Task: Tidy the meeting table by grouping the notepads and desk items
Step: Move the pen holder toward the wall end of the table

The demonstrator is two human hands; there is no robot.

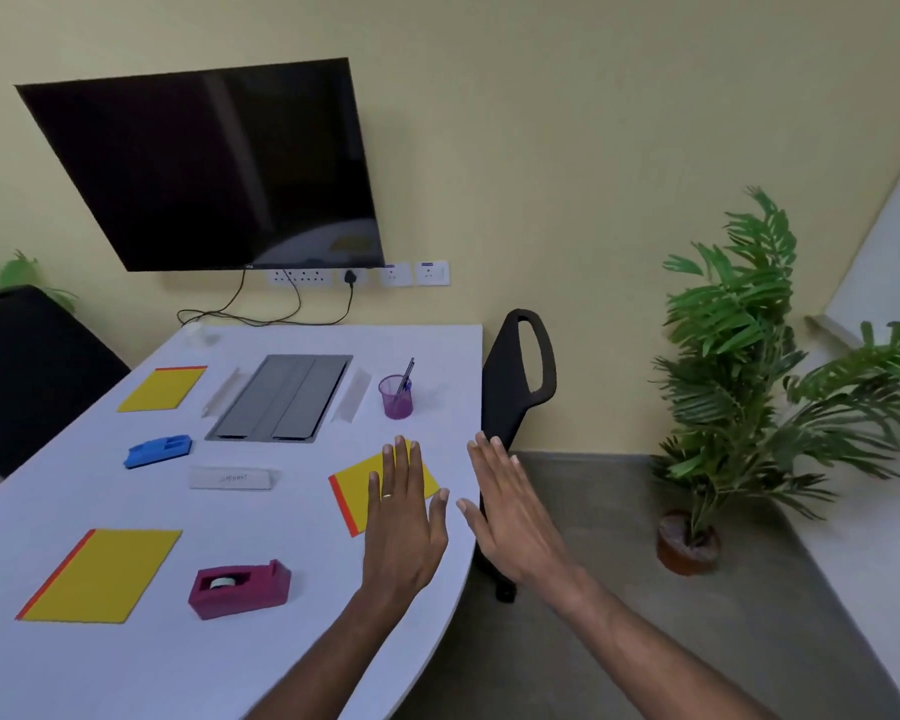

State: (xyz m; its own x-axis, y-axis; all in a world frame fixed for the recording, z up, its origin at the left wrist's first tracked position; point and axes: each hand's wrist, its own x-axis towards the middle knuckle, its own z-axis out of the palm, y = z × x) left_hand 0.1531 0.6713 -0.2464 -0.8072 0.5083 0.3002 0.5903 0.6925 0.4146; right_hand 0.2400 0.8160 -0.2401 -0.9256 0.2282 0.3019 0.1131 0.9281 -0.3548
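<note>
Left hand: fingers straight, spread, empty, over the right notepad right-front of the grey panel. Right hand: fingers straight, apart, empty, beyond the desk edge. Judged barely begun: far notepad and near notepad left of the panel, tape dispenser in front, pen cup right, all apart. Palms down, forearms stretched forward.

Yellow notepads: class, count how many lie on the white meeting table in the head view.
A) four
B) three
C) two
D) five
B: there is a far-left notepad, a near-left notepad and a right notepad, the last partly hidden by the left hand.
</note>
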